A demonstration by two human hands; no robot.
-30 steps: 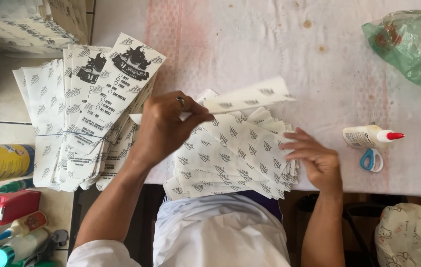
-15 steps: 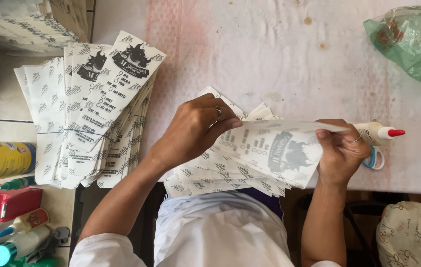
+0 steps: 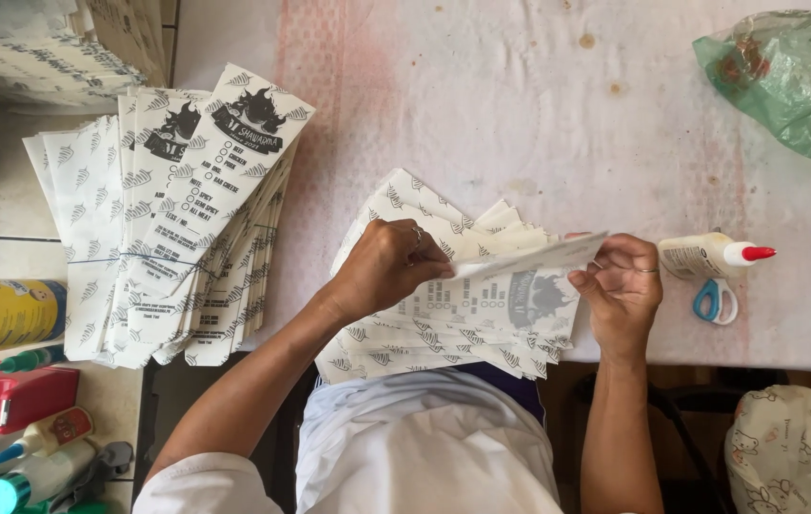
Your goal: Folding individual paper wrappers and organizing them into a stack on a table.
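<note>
My left hand (image 3: 388, 268) and my right hand (image 3: 621, 286) together hold one printed paper sheet (image 3: 510, 286), folding its long upper edge over above a fanned stack of flat printed sheets (image 3: 425, 214) on the white table (image 3: 482, 105). The left hand, with a ring on it, pinches the fold near the sheet's left end. Fingers of the right hand grip the right end. The sheet shows a leaf pattern and a dark logo.
A tied bundle of finished printed paper bags (image 3: 172, 214) lies to the left. A white glue bottle with a red tip (image 3: 715, 255) and blue-handled scissors (image 3: 715, 300) sit right of my right hand. A green plastic bag (image 3: 786, 76) lies far right; bottles and a red dispenser (image 3: 6, 395) at lower left.
A sheet was lifted off the stack, turned over to show its printed side, and both hands now fold its upper edge; the right hand moved up to the sheet's right end.
</note>
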